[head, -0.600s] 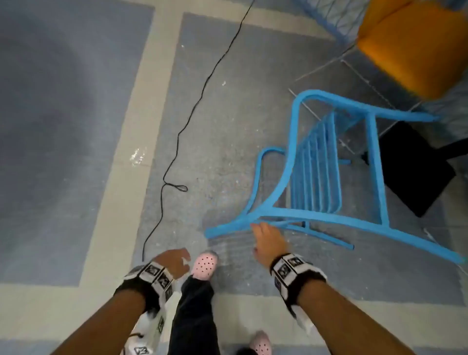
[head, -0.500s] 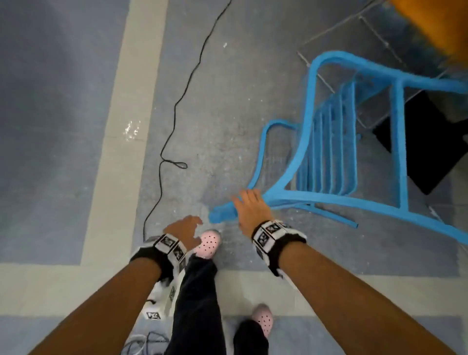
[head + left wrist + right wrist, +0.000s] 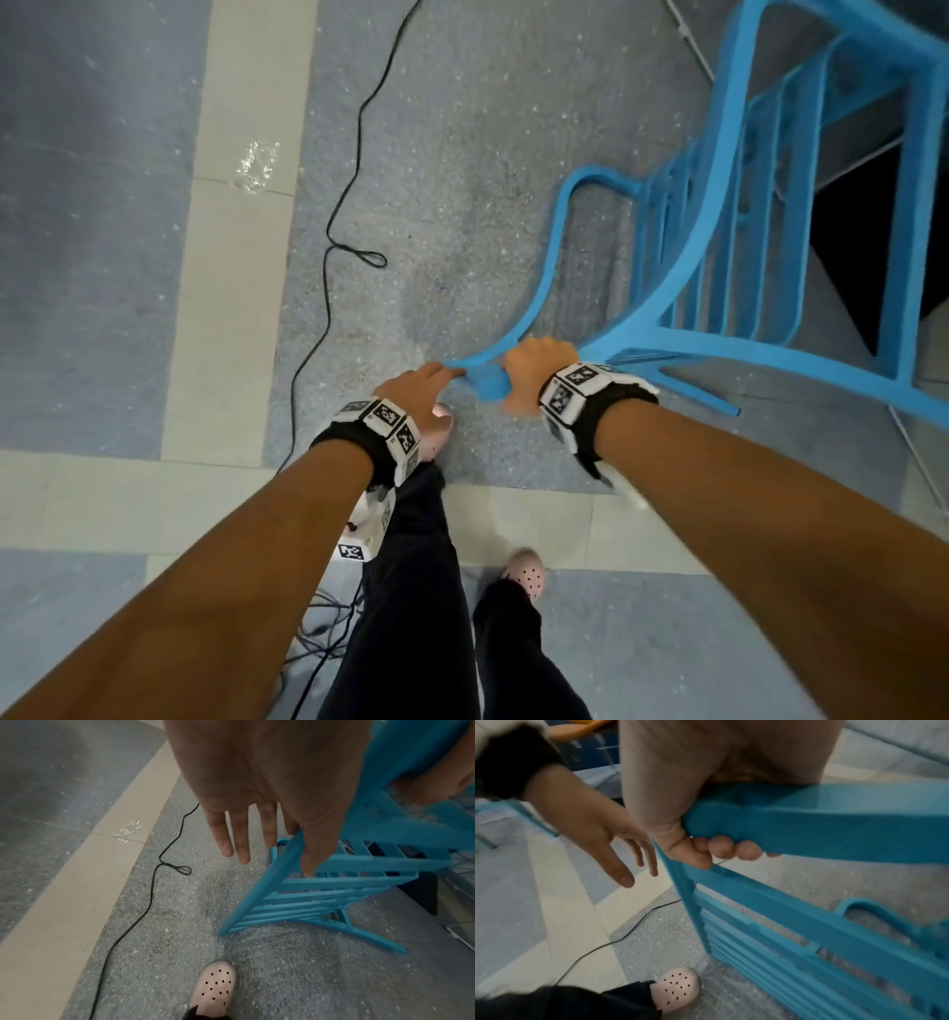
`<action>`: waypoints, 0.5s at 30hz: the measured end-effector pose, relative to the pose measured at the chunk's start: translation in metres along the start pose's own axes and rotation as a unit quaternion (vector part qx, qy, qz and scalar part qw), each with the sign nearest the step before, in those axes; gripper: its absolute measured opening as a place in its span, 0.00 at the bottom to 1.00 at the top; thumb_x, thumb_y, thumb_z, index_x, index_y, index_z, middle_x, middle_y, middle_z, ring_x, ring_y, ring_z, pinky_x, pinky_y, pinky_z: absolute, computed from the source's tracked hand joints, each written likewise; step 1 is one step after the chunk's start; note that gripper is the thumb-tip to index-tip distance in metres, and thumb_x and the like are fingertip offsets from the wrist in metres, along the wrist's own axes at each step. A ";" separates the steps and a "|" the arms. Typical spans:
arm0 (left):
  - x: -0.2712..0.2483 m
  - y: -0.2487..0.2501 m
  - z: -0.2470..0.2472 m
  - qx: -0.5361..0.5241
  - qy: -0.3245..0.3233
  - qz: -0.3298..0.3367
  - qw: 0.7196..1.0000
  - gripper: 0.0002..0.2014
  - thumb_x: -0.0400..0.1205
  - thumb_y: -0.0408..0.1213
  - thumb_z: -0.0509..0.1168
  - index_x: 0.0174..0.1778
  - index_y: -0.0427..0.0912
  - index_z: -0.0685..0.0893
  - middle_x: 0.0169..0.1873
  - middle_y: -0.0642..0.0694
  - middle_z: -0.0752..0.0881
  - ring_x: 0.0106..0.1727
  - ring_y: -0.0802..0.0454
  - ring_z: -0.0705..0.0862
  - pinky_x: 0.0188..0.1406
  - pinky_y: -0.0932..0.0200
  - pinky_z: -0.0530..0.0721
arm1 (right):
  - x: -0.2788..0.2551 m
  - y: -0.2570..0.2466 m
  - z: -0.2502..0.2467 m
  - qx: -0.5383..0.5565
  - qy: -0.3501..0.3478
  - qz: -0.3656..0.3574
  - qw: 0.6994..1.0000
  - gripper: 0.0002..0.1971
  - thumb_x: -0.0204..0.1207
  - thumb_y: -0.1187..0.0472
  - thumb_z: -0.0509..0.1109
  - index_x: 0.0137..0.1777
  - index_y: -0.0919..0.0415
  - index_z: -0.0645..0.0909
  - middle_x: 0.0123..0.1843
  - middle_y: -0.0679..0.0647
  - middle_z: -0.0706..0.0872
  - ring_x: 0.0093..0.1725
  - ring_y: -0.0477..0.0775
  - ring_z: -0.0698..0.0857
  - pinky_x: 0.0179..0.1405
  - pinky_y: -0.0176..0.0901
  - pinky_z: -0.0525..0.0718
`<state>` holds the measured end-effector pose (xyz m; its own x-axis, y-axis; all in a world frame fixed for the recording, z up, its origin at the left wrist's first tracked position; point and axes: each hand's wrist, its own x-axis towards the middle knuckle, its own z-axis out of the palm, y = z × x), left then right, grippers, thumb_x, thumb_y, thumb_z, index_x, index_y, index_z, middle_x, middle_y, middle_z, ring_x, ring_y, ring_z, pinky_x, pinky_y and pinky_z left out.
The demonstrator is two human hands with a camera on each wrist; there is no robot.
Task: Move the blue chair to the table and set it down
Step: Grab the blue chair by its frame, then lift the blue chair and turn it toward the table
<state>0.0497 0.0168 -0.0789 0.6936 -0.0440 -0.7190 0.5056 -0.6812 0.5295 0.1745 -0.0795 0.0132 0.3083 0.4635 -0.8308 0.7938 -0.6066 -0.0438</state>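
While the black cable (image 3: 328, 216) lies looped on the floor (image 3: 462, 128) to the left of the person's path, the step in hand looks like securing a two-handed hold on the blue chair (image 3: 719, 267) before it is carried. The left hand (image 3: 416, 383) is spread, fingers straight, its fingertips just at the corner of the chair's top rail and gripping nothing. It would do well to curl round that corner or the upright below it, so the load is shared. The right hand (image 3: 534, 365) is wrapped round the top rail, fingers (image 3: 721, 846) curled under it. The chair stands just ahead of the person's pink shoe (image 3: 214, 986), its slatted back towards them; whether all its legs touch the floor cannot be told. No counter is in view, so lifting clear and stepping wide of the cable seems wise.
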 end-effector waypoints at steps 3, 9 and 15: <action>-0.022 0.014 -0.008 -0.012 0.012 0.028 0.999 0.33 0.74 0.40 0.69 0.74 0.47 0.62 0.73 0.44 0.69 0.63 0.37 0.79 0.62 0.42 0.81 | -0.054 0.019 -0.033 0.009 0.019 0.008 1.000 0.15 0.72 0.56 0.69 0.58 0.58 0.83 0.59 0.62 0.87 0.60 0.65 0.84 0.58 0.50 0.82; -0.042 0.069 0.009 -0.038 -0.013 0.024 0.999 0.41 0.70 0.47 0.73 0.75 0.45 0.59 0.73 0.45 0.69 0.65 0.40 0.78 0.67 0.42 0.79 | -0.160 0.054 -0.085 0.027 0.061 0.007 0.998 0.12 0.69 0.56 0.69 0.52 0.55 0.85 0.53 0.60 0.89 0.57 0.65 0.84 0.52 0.47 0.82; -0.055 0.104 0.045 -0.202 0.130 0.042 0.970 0.19 0.65 0.59 0.63 0.49 0.57 0.78 0.38 0.42 0.88 0.43 0.45 0.88 0.46 0.48 0.87 | -0.221 0.074 -0.088 0.049 0.124 -0.043 0.990 0.03 0.68 0.58 0.70 0.38 0.54 0.85 0.29 0.52 0.80 0.39 0.58 0.80 0.38 0.41 0.73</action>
<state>0.0408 -0.0851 -0.0043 0.8204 0.1353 -0.5556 0.5652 -0.3395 0.7519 0.2113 -0.1700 0.2421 0.3712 0.6525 -0.6607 0.7711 -0.6130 -0.1721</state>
